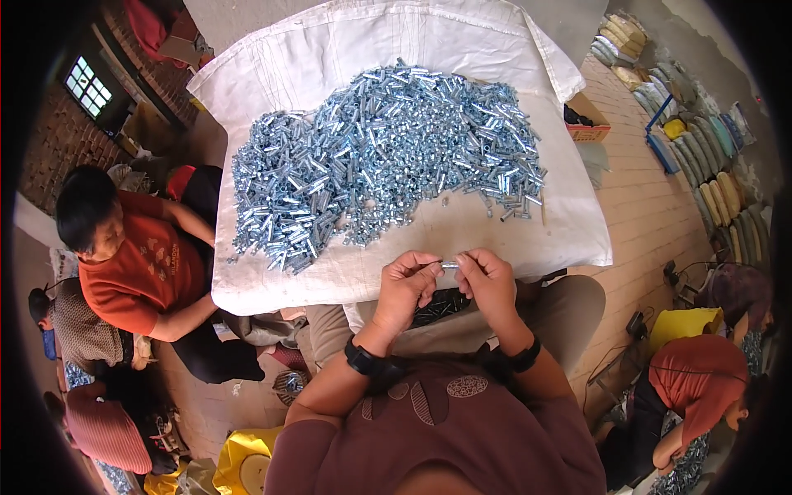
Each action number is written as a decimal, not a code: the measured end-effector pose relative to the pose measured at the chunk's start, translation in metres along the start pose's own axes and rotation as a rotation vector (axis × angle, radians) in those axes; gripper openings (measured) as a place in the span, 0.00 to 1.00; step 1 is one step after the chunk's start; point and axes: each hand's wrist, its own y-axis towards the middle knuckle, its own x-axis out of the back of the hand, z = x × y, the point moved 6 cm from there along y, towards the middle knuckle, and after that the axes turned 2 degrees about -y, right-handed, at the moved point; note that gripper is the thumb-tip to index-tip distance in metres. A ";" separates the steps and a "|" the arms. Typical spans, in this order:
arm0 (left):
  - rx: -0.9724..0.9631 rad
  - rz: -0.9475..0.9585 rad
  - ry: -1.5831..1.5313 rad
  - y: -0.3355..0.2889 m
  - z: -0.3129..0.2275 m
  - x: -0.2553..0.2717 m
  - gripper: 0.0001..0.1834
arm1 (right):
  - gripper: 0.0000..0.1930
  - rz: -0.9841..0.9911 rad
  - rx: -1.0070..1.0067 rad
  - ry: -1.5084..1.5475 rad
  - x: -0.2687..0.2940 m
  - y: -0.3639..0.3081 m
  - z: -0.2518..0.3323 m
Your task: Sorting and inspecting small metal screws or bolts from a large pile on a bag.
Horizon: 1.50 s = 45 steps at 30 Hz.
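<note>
Just over the near edge of the cloth-covered table, my left hand [403,289] and my right hand [490,287] meet fingertip to fingertip. Both are closed in a pinch on a small silvery metal sleeve [450,265], one hand at each end. The fingers partly cover it, so any smaller part on it is hidden. Beyond my hands lies a wide heap of shiny bluish metal sleeves [330,157] mixed with small nuts [425,157]. Below my wrists, dark small parts [443,307] show in my lap, too shaded to make out.
White cloth [573,227] covers the table. A person in an orange shirt [136,264] sits at its left edge. Another person in red [693,379] bends at lower right. Filled sacks [701,157] line the right wall. Yellow bags [247,458] stand at lower left.
</note>
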 end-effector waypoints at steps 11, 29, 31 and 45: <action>0.211 0.293 -0.280 0.002 0.016 0.000 0.06 | 0.09 0.236 -0.149 0.219 -0.002 0.006 -0.016; -0.723 -0.073 1.264 0.106 -0.017 -0.017 0.06 | 0.07 -0.329 0.467 -0.989 0.061 0.112 0.004; -0.644 -0.075 1.382 0.126 -0.009 -0.029 0.06 | 0.05 -0.262 0.443 -1.357 0.052 0.133 -0.015; 0.044 -0.012 0.196 0.074 0.002 0.018 0.03 | 0.15 0.170 -0.081 -0.086 0.027 0.061 -0.014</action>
